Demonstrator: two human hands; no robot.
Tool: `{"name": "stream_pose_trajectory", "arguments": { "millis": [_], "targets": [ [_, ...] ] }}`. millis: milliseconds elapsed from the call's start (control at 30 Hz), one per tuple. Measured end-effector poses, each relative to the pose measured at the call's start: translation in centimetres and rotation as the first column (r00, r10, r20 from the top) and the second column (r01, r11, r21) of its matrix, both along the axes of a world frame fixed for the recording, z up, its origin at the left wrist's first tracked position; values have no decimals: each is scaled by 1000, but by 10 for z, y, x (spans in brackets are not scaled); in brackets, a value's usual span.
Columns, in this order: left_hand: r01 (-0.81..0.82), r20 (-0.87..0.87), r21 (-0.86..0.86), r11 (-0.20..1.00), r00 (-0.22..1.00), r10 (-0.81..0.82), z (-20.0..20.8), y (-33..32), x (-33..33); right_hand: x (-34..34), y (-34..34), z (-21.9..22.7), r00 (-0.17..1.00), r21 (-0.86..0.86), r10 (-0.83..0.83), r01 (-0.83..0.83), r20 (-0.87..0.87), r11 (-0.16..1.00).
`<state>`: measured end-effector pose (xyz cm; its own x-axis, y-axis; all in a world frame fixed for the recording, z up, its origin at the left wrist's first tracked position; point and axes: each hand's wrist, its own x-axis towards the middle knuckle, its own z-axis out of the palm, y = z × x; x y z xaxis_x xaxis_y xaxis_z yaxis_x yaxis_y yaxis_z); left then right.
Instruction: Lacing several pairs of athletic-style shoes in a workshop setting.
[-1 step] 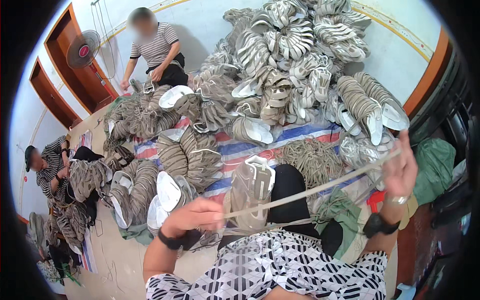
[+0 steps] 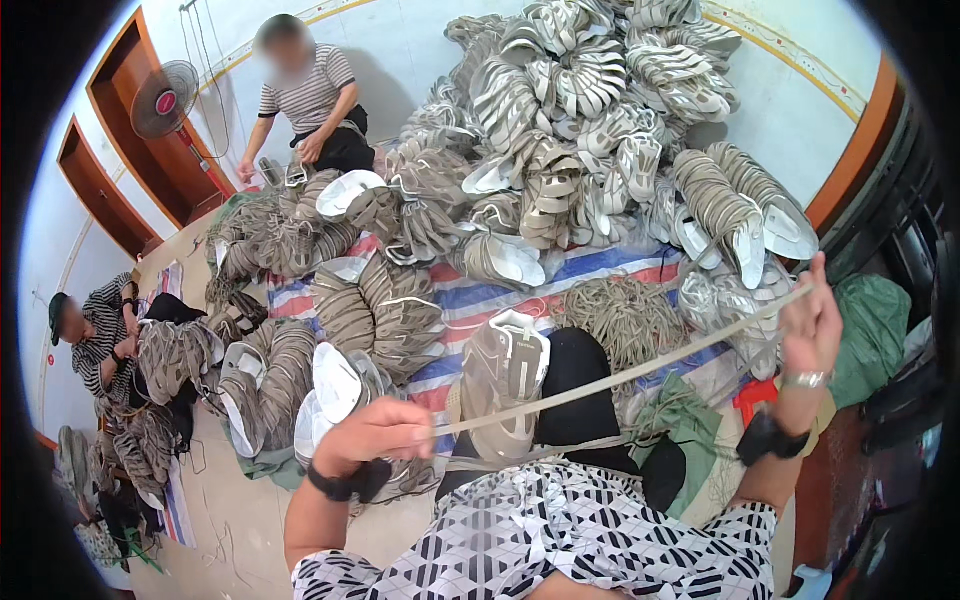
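Observation:
A beige shoelace (image 2: 620,380) is stretched on a slant across my lap. Its lower end is pinched in my left hand (image 2: 380,436), and my right hand (image 2: 808,325) grips it higher up at the right. Beneath the lace, a beige-and-grey shoe upper (image 2: 505,385) with a white lining lies over my thigh beside my black trouser leg (image 2: 578,375). The lace crosses in front of the upper; whether it is threaded through any eyelet cannot be made out. Some more lace lies across my waist.
A heap of loose laces (image 2: 622,322) lies on the striped sheet (image 2: 490,298). Bundled shoe uppers (image 2: 380,315) surround it, with a tall pile (image 2: 590,85) against the wall. Green sacking (image 2: 690,430) and a red object (image 2: 752,400) sit at right. Two co-workers (image 2: 312,90) work at left.
My right hand has shifted slightly right and turned a little. My left hand has slid slightly left, so the lace spans a bit wider between them.

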<state>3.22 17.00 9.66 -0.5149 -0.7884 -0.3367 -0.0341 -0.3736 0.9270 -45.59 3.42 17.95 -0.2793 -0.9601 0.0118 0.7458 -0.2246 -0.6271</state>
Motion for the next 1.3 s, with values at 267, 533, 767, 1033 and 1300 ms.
{"name": "stream_pose_trajectory", "arguments": {
  "millis": [267,533,767,1033,1300],
  "targets": [
    [-329,291,-358,874,850,439,21,32,75,-271,-69,-217,852,54,-185,241,-489,969],
    [182,587,-582,792,768,255,-96,-37,-75,96,-17,-224,474,316,569,-511,-672,799],
    [70,447,-562,824,865,231,-90,-63,-116,183,16,-198,23,412,787,-842,-617,348],
    [60,397,-844,533,738,546,-126,-105,-90,117,-28,-214,-108,-6,-130,-747,-986,665],
    [-42,394,-825,564,672,627,-190,-134,-82,174,-45,-213,110,130,255,-635,-961,761]
  ]
}}
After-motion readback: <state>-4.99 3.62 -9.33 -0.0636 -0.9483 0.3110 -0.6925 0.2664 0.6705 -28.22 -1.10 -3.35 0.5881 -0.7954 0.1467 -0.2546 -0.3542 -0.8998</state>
